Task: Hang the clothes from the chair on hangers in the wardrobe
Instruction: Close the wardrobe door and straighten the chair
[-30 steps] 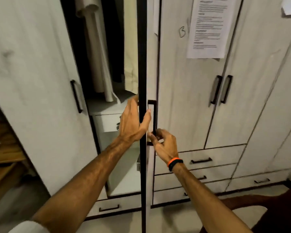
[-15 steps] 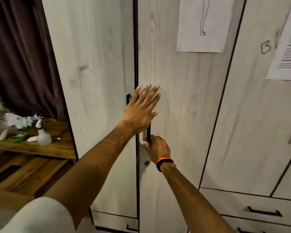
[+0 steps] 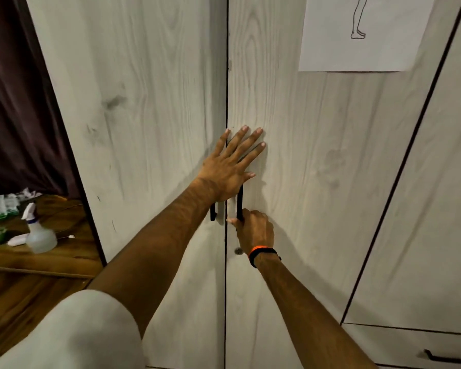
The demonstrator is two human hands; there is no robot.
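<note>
The pale wood-grain wardrobe fills the view with both doors closed, the left door (image 3: 149, 129) meeting the right door (image 3: 304, 161) at a dark seam. My left hand (image 3: 230, 166) lies flat across that seam with straight, spread fingers, pressing on the doors over the black handles. My right hand (image 3: 254, 229), with an orange and black band at the wrist, grips the lower end of the right door's black handle (image 3: 239, 206). No clothes, hangers or chair are in view.
A paper sheet (image 3: 362, 35) with a line drawing is stuck on the right door. A wooden table (image 3: 37, 259) at the left holds a spray bottle (image 3: 39, 233) and crumpled packets. A dark curtain (image 3: 19, 102) hangs behind it. A drawer handle (image 3: 447, 356) shows at lower right.
A second ago the right door stood ajar, showing hanging garments inside. It is now closed, my left hand went from its edge to flat on the doors, and the view swung left.
</note>
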